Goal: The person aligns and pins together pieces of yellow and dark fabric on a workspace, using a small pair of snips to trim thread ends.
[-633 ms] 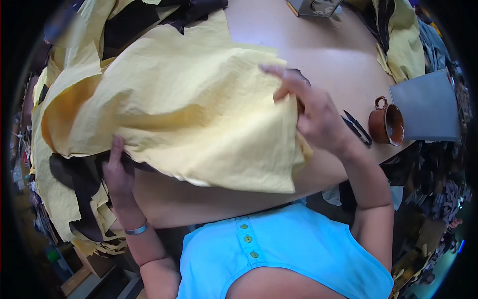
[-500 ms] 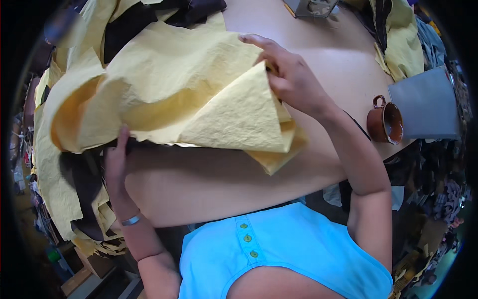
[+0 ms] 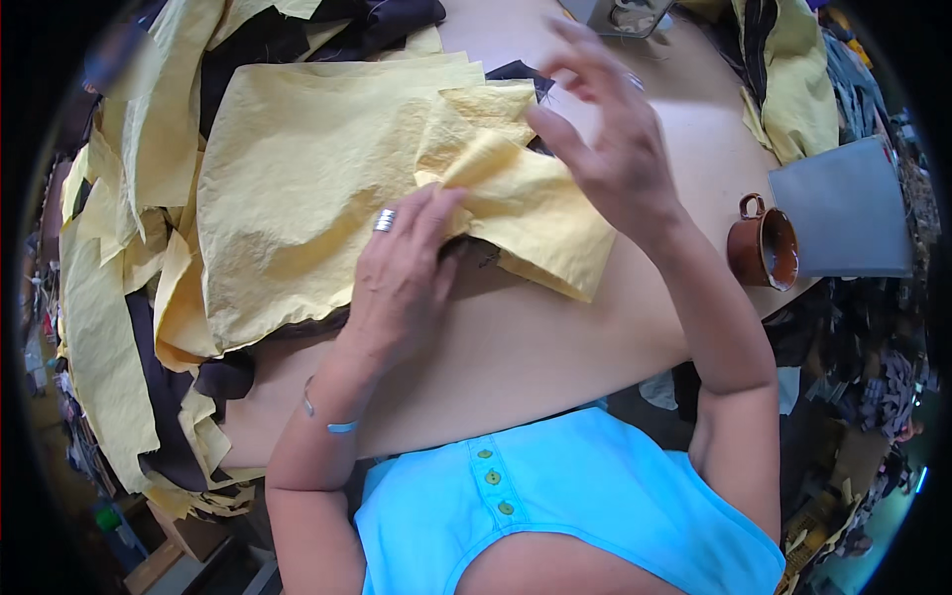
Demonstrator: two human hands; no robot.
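Note:
A large piece of yellow cloth (image 3: 297,169), with dark fabric showing under its lower edge, lies across the table in front of me. Its right part is bunched and folded over. My left hand (image 3: 402,263), with a ring and a bracelet, has its fingers closed on the bunched cloth. Raised just right of the folded corner is my right hand (image 3: 615,139), fingers apart and nothing in them; its fingertips are blurred by motion.
More yellow and dark cloth pieces (image 3: 109,387) hang over the table's left edge. A brown mug (image 3: 762,246) stands beside a grey flat panel (image 3: 843,213) at the right. A grey machine part (image 3: 620,15) and more yellow cloth (image 3: 793,89) are at the far side.
My left hand has moved right from the cloth's lower left edge to its bunched part. My right hand has let go of the corner and lifted. The cloth's left part now lies flatter.

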